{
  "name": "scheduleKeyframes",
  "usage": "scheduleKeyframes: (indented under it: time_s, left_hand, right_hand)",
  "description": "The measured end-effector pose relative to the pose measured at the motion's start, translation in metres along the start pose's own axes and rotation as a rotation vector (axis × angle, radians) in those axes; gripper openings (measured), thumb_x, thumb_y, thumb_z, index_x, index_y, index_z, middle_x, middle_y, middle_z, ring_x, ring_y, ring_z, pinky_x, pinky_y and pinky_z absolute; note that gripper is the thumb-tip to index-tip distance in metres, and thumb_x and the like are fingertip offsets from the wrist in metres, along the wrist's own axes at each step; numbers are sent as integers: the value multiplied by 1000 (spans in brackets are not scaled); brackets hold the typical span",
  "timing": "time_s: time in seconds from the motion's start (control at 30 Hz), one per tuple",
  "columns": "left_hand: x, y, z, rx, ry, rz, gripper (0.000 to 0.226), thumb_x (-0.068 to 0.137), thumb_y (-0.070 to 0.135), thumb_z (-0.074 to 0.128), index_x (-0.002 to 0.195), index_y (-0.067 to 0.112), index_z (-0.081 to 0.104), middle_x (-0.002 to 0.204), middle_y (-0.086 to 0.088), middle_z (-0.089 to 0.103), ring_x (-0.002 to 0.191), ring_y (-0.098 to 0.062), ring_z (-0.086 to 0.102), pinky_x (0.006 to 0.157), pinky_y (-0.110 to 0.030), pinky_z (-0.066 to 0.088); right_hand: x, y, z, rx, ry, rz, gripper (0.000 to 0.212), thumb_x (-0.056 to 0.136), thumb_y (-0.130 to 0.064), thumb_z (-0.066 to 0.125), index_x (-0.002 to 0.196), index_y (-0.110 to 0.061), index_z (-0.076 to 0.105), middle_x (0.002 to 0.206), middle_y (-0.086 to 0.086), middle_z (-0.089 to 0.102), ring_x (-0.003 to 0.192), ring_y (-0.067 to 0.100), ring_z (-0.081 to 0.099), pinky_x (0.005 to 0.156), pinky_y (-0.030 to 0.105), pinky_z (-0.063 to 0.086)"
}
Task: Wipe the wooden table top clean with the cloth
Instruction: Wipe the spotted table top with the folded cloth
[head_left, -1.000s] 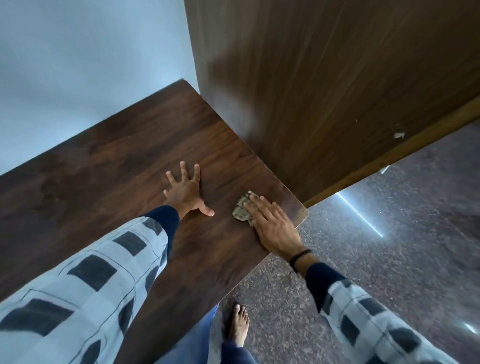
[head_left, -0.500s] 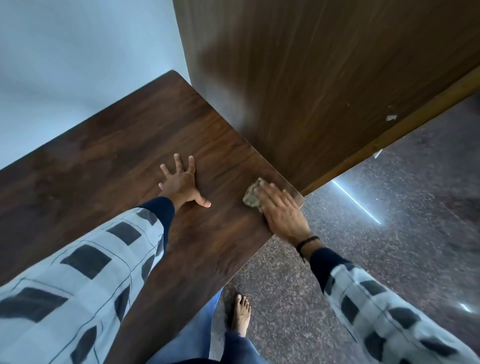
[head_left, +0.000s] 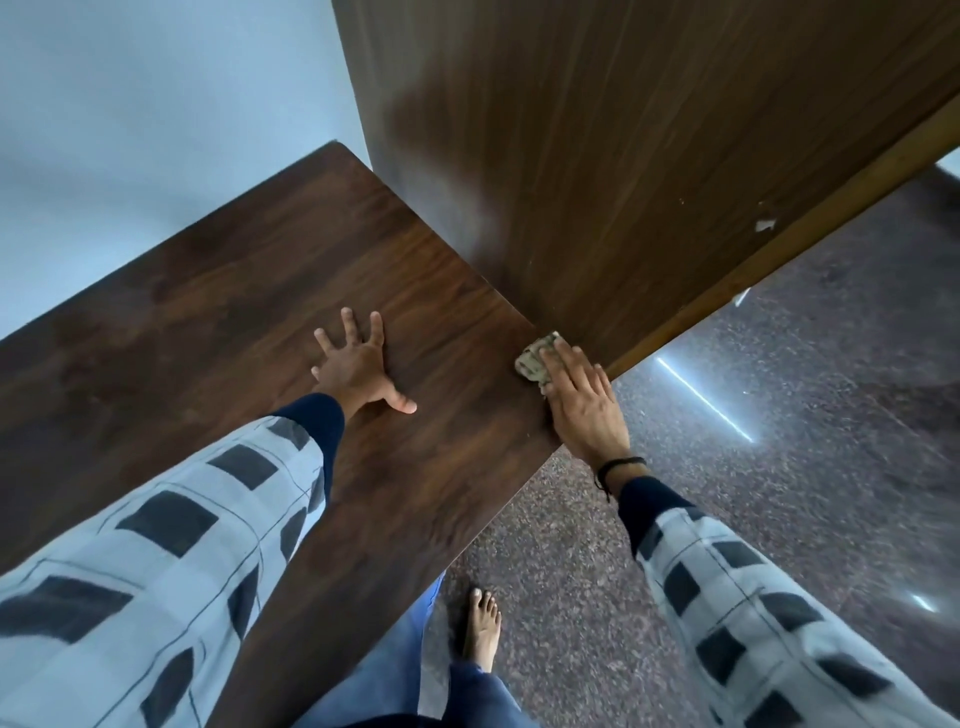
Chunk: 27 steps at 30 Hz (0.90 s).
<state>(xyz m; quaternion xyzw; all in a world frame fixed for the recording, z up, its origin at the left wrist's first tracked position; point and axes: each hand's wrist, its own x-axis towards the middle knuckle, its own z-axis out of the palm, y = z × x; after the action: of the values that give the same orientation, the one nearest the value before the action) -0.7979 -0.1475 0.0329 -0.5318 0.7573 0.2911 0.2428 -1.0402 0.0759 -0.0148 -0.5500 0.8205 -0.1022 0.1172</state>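
a: entry 1. where is the cloth?

b: the cloth (head_left: 531, 359) lies on the wooden table top (head_left: 249, 322), at its far right corner, right against the foot of the upright wooden panel (head_left: 623, 156). it is small, crumpled, pale and mottled.

a: right hand?

b: the right hand (head_left: 582, 410) lies flat on the cloth, fingers straight and close together, pressing down and not curled round it. the fingers hide most of the cloth, so only its left part shows. the heel of the hand sits at the table's edge. there is a black band (head_left: 618, 465) on the wrist.

a: left hand?

b: the left hand (head_left: 358, 366) is flat on the table top, fingers spread apart, thumb out to the right, holding nothing. it is to the left of the cloth, not touching it.

a: surroundings?

b: both sleeves are pale with dark squares. a bare foot (head_left: 483, 629) stands on the dark speckled floor (head_left: 779, 467) below the table's edge. a pale blue wall (head_left: 156, 130) is behind the table.
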Motion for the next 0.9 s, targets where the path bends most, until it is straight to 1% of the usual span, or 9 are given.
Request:
scheduleKeyframes:
  time_s: [0.07,0.1,0.23,0.3,0.47,0.53,0.63,0.77,0.9]
  left_hand:
    - [0,-1,1,6,-6,-5,158,49,49,96,155,34,-20,160,-2,-35,145,-49,-24,109,-74,19]
    - [0,0,0,8,-10,-6,158,49,49,96,155,34,-20,160,-2,-35,145,-49,-24,109,-74,19]
    - [2,-1,-2,12,-14,1,159,48,50,96,155,34,-21,159,-2,-36,144,-50,-24,108,-75,19]
    - [3,0,-2,6,-8,-6,160,47,50,96,155,35,-21,159,-1,-36,144,-50,-24,108,-75,18]
    - [4,0,0,22,-10,-3,161,45,52,96,155,35,-21,160,-2,-35,144,-51,-24,107,-76,20]
    - [2,-1,-1,24,-19,-1,161,46,53,96,155,34,-21,160,-2,-36,144,-51,-23,107,-76,20]
    - [1,0,-2,21,-25,7,161,47,52,96,155,33,-21,159,-2,-37,144,-51,-23,107,-76,19]
    - [1,1,-3,14,-29,-4,160,47,51,96,154,34,-22,159,-1,-38,145,-50,-23,108,-75,19]
    - [2,0,-2,15,-33,-15,160,47,52,96,154,35,-23,158,-1,-38,145,-50,-24,108,-75,19]
  right_hand:
    - [-6,-16,7,35,59,150,53,109,-27,37,161,-25,26,169,1,20,156,25,17,126,50,18]
    - [-15,-25,13,39,72,157,53,109,-27,38,161,-24,27,169,2,21,156,26,18,126,51,18]
    - [-53,-27,23,-39,-51,-216,54,110,-30,33,162,-29,20,169,-1,20,156,22,15,126,45,15]
    - [-42,-9,13,-81,-73,-285,55,109,-30,30,162,-30,16,169,-1,17,156,21,14,127,46,16]
    - [-21,-19,7,20,26,147,53,109,-26,38,161,-25,28,169,1,21,156,26,17,126,49,17]
    - [-37,-40,18,29,41,175,53,108,-27,39,160,-23,30,168,3,22,156,27,17,126,51,17]
    - [-72,-67,35,40,6,16,54,107,-27,41,160,-26,30,168,2,21,156,26,17,126,49,17]
    - [-120,-89,53,6,-82,-259,55,107,-32,34,161,-33,23,170,-4,18,157,22,15,127,46,16]
    - [-93,-58,40,-116,-163,-445,58,106,-34,34,162,-34,16,170,-5,16,156,19,15,127,49,14]
